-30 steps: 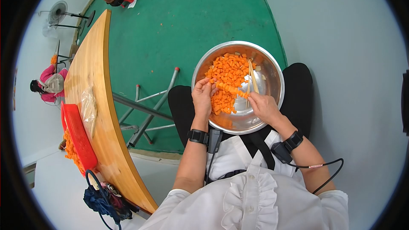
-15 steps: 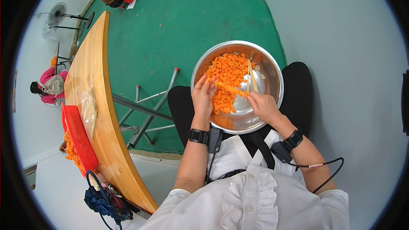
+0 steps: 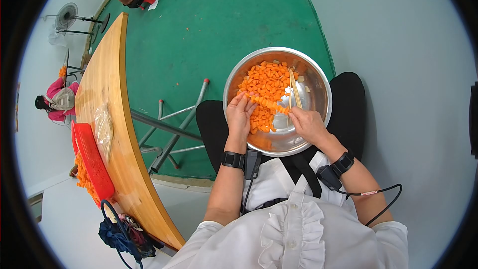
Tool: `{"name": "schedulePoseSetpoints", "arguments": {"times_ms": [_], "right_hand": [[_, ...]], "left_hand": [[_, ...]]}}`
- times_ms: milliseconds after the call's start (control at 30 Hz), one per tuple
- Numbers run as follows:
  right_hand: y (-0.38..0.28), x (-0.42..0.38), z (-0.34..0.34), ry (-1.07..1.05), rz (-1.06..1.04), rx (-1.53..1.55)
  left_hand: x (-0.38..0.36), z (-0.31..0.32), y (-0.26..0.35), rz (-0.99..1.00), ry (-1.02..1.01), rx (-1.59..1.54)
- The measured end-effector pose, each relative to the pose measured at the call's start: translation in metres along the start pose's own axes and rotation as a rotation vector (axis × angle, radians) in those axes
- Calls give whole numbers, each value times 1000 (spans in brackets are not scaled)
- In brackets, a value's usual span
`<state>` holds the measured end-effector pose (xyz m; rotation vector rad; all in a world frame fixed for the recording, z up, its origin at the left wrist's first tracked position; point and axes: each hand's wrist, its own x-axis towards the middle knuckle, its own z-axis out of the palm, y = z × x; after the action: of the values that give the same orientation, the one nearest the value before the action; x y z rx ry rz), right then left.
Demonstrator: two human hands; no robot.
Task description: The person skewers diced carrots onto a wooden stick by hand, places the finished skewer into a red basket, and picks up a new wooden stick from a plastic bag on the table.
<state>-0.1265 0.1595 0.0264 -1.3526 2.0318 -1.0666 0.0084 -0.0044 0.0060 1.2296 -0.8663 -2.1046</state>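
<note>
A steel bowl point(image 3: 324, 82) on my lap holds a heap of diced carrot point(image 3: 268, 78). Above it, a skewer of threaded carrot pieces point(image 3: 270, 103) runs nearly level between my hands. My right hand point(image 3: 309, 125) pinches the skewer's right end, its fingers closed. At the left end, my left hand point(image 3: 240, 112) has thumb and fingers closed on a carrot piece, which they partly hide. Several bare bamboo skewers point(image 3: 295, 88) lean inside the bowl, just beyond my right hand. A few pale chunks lie by the bowl's far wall.
A wooden table point(image 3: 107, 69) stands to my left, its metal legs point(image 3: 172, 139) near my knee. On it are a red plastic basket point(image 3: 93, 162), a clear bag of skewers point(image 3: 103, 132) and more carrot point(image 3: 84, 179). Other people point(image 3: 59, 97) sit farther off. A wall point(image 3: 398, 69) rises on my right.
My left hand has shifted slightly right, its fingertips now closer to the carrot pieces on the skewer. The right hand has stayed nearly still.
</note>
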Motion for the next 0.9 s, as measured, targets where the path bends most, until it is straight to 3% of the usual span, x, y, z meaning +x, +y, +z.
{"name": "schedulePoseSetpoints", "arguments": {"times_ms": [900], "right_hand": [[0,-1,3,0,-29,-94]], "left_hand": [[0,4,-7,105,80,53]]}}
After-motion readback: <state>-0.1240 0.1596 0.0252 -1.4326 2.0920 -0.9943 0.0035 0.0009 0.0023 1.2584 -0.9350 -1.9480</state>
